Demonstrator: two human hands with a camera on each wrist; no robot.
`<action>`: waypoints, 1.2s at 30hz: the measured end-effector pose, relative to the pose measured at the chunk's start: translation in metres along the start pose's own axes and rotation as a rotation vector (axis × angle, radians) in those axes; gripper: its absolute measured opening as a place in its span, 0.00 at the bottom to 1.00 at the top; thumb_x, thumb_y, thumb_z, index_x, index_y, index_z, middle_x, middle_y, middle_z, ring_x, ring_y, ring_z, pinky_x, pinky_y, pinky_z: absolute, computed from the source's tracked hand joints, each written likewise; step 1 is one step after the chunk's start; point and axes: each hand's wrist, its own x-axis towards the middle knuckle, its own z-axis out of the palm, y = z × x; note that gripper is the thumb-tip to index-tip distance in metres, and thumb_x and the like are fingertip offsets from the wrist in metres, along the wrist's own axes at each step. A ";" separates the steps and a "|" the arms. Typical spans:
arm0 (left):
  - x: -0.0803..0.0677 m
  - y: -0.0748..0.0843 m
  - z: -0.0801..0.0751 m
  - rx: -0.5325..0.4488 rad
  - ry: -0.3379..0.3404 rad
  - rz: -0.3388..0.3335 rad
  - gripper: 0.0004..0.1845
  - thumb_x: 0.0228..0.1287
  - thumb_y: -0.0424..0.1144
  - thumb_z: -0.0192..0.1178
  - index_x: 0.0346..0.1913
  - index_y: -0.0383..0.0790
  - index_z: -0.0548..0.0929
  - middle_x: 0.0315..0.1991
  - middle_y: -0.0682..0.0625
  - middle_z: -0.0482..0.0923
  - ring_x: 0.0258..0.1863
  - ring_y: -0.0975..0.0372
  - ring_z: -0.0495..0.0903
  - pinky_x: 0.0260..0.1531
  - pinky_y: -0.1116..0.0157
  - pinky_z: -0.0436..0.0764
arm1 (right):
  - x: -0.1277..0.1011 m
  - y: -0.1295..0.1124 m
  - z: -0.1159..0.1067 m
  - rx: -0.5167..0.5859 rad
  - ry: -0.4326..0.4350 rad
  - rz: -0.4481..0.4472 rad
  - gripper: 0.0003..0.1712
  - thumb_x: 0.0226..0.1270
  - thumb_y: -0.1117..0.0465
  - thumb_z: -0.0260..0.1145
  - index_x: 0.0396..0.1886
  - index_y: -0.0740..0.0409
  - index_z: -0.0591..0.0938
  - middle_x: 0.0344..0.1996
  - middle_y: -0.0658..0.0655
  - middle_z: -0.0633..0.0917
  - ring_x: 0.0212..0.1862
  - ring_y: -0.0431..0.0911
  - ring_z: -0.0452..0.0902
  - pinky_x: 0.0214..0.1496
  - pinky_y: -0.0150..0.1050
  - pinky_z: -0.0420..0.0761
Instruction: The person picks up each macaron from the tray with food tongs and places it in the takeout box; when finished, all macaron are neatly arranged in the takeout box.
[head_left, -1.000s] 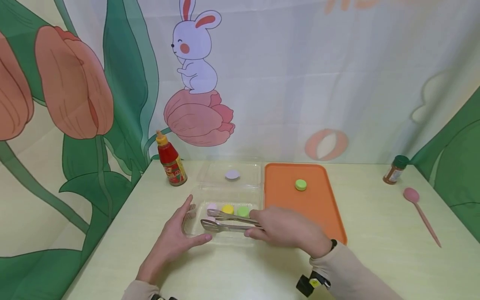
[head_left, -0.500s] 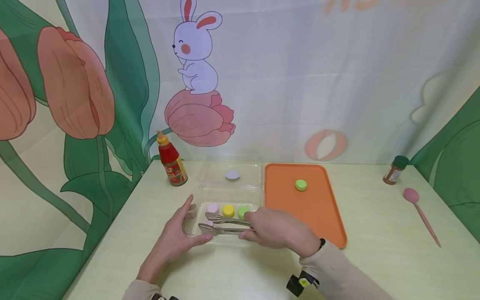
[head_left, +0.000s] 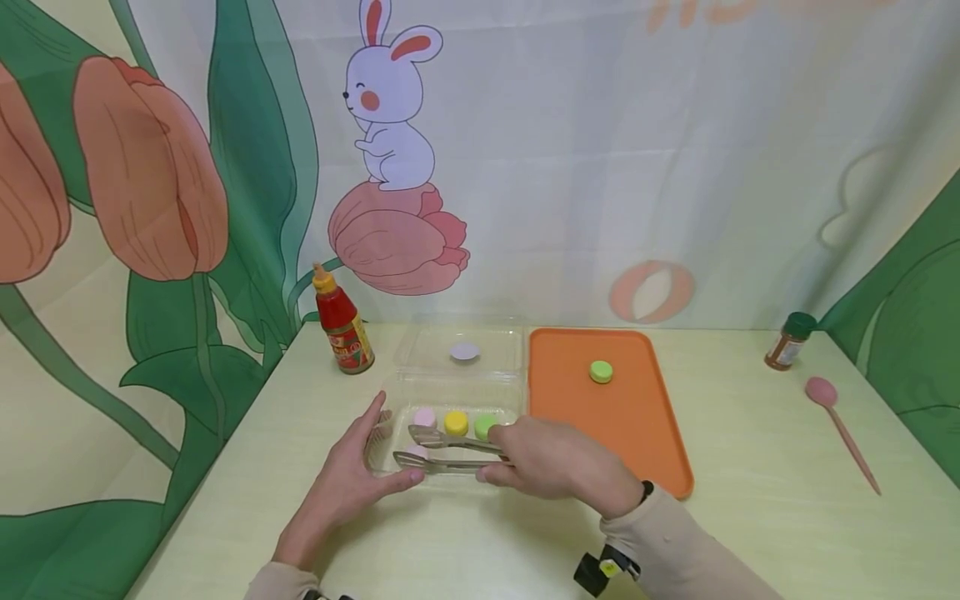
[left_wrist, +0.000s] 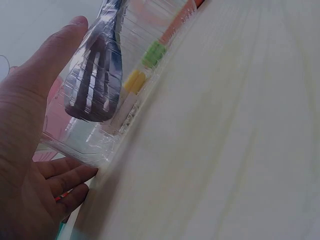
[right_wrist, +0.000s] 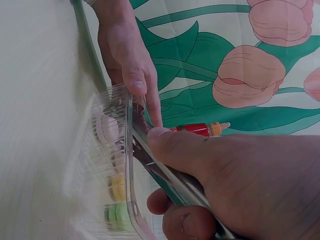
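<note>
My right hand (head_left: pixel 551 462) grips metal tongs (head_left: pixel 457 443) above a clear plastic clamshell box (head_left: pixel 390 385). Their two ends stand apart, over and beside a lilac macaron (head_left: pixel 417 452) at the box's front left; whether they touch it, I cannot tell. Behind sit another lilac macaron (head_left: pixel 424 417), a yellow macaron (head_left: pixel 456 422) and a green macaron (head_left: pixel 484 426), partly covered by the right hand. At the left end of the box, my left hand (head_left: pixel 345 475) rests with thumb and fingers extended around the corner. The left wrist view shows its fingertips (left_wrist: pixel 85 172) against the box's lower edge.
An orange tray (head_left: pixel 630 417) with one green macaron (head_left: pixel 601 372) lies right of the box. The open lid (head_left: pixel 498 346) carries a pale oval (head_left: pixel 464 352). A red sauce bottle (head_left: pixel 345 325) stands back left; a spice jar (head_left: pixel 790 342) and pink spoon (head_left: pixel 840 429) are far right.
My right hand has moved left and slightly nearer with the tongs, whose ends have come to the front lilac macaron. The left hand has stayed in place.
</note>
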 end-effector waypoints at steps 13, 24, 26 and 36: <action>-0.001 0.001 0.000 -0.015 0.006 0.016 0.70 0.43 0.69 0.79 0.84 0.65 0.45 0.81 0.48 0.59 0.80 0.49 0.58 0.75 0.38 0.59 | -0.022 0.003 -0.016 0.048 0.091 -0.017 0.17 0.77 0.42 0.63 0.37 0.49 0.76 0.20 0.45 0.74 0.21 0.37 0.66 0.22 0.33 0.68; -0.002 0.001 0.001 -0.019 0.005 0.017 0.69 0.44 0.66 0.80 0.84 0.64 0.46 0.80 0.49 0.60 0.78 0.49 0.61 0.75 0.38 0.60 | -0.055 0.027 -0.045 0.184 0.200 0.061 0.22 0.77 0.36 0.59 0.42 0.50 0.76 0.23 0.46 0.77 0.22 0.38 0.69 0.25 0.35 0.71; -0.002 0.001 0.001 -0.021 0.005 0.017 0.69 0.44 0.66 0.80 0.85 0.64 0.46 0.80 0.50 0.60 0.78 0.50 0.61 0.75 0.38 0.59 | -0.062 0.034 -0.051 0.185 0.220 0.082 0.23 0.76 0.35 0.59 0.42 0.50 0.76 0.23 0.47 0.76 0.21 0.39 0.68 0.24 0.35 0.70; -0.002 0.000 0.001 -0.022 0.003 0.022 0.69 0.45 0.66 0.80 0.85 0.64 0.46 0.80 0.50 0.60 0.79 0.50 0.60 0.75 0.38 0.59 | -0.096 0.076 -0.070 0.185 0.370 0.230 0.30 0.74 0.30 0.58 0.44 0.53 0.73 0.20 0.50 0.73 0.21 0.43 0.67 0.22 0.37 0.69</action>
